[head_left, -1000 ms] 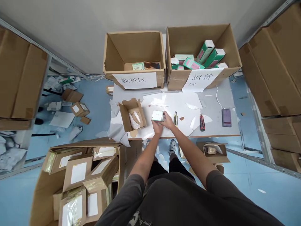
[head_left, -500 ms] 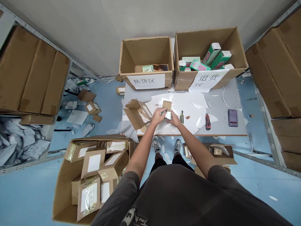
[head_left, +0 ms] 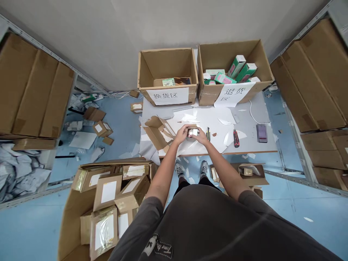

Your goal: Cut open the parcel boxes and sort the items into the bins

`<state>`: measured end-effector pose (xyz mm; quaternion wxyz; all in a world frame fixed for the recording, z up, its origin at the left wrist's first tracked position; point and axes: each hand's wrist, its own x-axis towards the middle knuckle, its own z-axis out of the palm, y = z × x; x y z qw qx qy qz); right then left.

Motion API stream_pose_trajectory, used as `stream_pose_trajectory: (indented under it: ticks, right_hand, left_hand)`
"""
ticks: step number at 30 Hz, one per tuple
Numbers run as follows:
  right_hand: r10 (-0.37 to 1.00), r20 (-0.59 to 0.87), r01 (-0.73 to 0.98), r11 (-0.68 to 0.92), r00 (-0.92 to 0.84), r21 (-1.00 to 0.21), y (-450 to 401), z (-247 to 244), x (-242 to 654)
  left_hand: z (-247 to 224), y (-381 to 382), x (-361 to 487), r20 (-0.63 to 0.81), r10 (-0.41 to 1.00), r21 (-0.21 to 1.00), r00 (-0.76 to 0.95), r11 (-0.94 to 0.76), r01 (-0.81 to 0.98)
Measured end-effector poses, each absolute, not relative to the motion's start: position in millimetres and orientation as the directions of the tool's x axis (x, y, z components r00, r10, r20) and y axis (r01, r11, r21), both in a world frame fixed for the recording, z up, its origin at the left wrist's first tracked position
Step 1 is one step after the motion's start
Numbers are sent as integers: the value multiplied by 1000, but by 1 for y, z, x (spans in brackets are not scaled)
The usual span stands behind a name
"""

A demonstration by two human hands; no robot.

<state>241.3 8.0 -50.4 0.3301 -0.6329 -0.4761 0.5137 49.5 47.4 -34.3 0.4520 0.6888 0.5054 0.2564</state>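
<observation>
My left hand [head_left: 182, 134] and my right hand [head_left: 200, 136] grip a small cardboard box [head_left: 193, 132] from both sides, above the front of the white table. Something pale shows at the top of the box; its kind is too small to make out. Just right of my right hand lies a yellow and black utility knife [head_left: 208, 133]. An opened cardboard carton [head_left: 155, 132] with torn flaps stands to the left of my left hand. Farther right rests a red and black utility knife [head_left: 236, 138].
Two large labelled cartons stand at the back: the left one [head_left: 167, 96] holds a few flat packs, the right one [head_left: 233, 92] several green boxes. A purple-screened device [head_left: 261, 133] lies at the right. A big carton of parcels [head_left: 70, 217] is at lower left. Paper scraps litter the table [head_left: 217, 125].
The small box's raised flap has come down or tilted toward the box between my hands. The view has shifted slightly; the other things stay in place.
</observation>
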Motion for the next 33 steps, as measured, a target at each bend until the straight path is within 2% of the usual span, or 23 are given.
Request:
stream_pose_trajectory:
  ticks: [8, 16, 19, 23, 27, 29, 33]
  right_hand:
    - [945, -319, 274, -327, 77, -904, -6, -38, 253]
    - [982, -167, 542, -188, 88, -819, -17, -37, 254]
    - [983, -185, 658, -148, 14, -738, -9, -29, 256]
    - [937, -337, 774, -148, -90, -616, 15, -23, 257]
    - [861, -449, 810, -78, -239, -581, 44, -17, 258]
    - [830, -449, 809, 5, -331, -588, 54, -13, 259]
    - [797, -340, 749, 199, -499, -633, 65, -3, 261]
  left_hand:
    - [-57, 30, 44, -97, 868, 887, 487, -147, 438]
    - [-61, 26, 67, -100, 901, 796, 423, -183, 577]
    - [-58, 28, 68, -111, 904, 764, 413, -188, 618]
    - [-56, 26, 65, -120, 899, 748, 421, -197, 633]
    - [-56, 26, 65, -108, 886, 756, 451, -222, 616]
    - [-56, 26, 66, -107, 883, 758, 456, -224, 612]
    - [-55, 27, 66, -109, 882, 755, 458, -227, 616]
